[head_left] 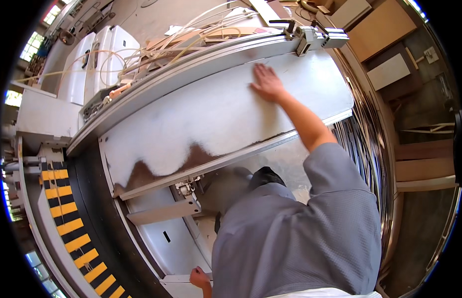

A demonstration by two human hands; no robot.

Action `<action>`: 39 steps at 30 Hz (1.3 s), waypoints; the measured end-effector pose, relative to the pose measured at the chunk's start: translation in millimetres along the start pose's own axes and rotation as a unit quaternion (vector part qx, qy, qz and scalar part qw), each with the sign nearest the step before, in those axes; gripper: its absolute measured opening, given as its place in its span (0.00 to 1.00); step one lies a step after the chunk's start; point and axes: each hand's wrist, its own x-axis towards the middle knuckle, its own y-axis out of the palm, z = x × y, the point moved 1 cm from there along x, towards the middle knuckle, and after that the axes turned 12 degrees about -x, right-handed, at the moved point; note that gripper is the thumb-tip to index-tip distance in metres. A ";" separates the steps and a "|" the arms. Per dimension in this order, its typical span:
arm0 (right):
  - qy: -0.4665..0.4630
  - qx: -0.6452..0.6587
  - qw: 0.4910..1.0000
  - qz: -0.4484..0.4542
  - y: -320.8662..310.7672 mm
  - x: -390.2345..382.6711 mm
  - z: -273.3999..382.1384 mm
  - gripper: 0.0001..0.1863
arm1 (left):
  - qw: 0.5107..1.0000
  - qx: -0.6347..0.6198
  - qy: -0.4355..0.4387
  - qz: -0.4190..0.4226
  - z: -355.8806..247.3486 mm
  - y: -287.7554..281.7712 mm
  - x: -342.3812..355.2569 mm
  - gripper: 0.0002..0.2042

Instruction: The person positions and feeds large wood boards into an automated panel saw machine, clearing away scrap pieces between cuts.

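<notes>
My right hand (268,85) lies with its fingers spread on the pale metal top of a long sliding table (216,104), close to its back fence. Dark worn patches (195,155) show along the near edge of that top. My left hand (198,277) is low in the view beside a light metal ledge (184,279), its fingers curled. Whatever it holds, if anything, is hidden. The long metal fence (191,62) runs along the table's far side, with a clamp-like stop (304,40) near its right end.
Black and yellow striping (69,227) marks the machine's left side. Thin strips and offcuts (191,42) pile up behind the fence. White cabinet-like housings (104,59) stand at the back left. Boards (385,30) lean at the right, near a bundle of long strips (370,149).
</notes>
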 end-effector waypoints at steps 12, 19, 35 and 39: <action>0.576 -0.233 0.768 0.157 -62.2 -237.0 -321.5 0.42 | 0.995 0.053 -0.037 0.075 44.3 16.5 2.5 0.20; 0.569 -0.126 0.811 0.042 -3.1 -237.5 -391.6 0.18 | 0.989 0.062 -0.050 0.121 33.9 17.9 13.1 0.24; 0.697 0.093 0.711 -0.037 4.1 -189.6 -417.6 0.37 | 0.991 0.106 -0.037 0.073 23.8 30.4 1.3 0.24; 0.689 0.031 0.724 -0.017 3.9 -186.8 -391.6 0.37 | 0.990 0.138 0.000 -0.001 13.0 26.5 -8.0 0.19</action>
